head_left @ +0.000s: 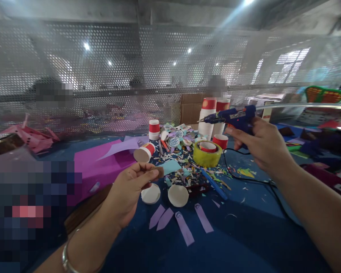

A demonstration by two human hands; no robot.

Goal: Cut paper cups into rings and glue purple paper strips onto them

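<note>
Between its thumb and fingers, my left hand (135,184) pinches a small brown piece (160,172); its material I cannot make out. A light blue paper piece (171,167) shows just beyond it, and whether the two are joined I cannot tell. Raised at the right, my right hand (260,140) grips a dark blue glue gun (234,116) whose nozzle points left. Below the left hand lie two white paper discs, one a round disc (178,195) and the other a partly covered disc (150,193). Several purple paper strips (184,228) rest nearer me, some with drawn marks.
A yellow tape roll (207,156) stands among paper scraps (184,167), with a blue pen-like stick (214,184) in front. Stacked paper cups (206,123) rise behind. A tipped cup (144,152) lies by purple sheets (102,161). The gun's black cord (246,178) crosses the blue table.
</note>
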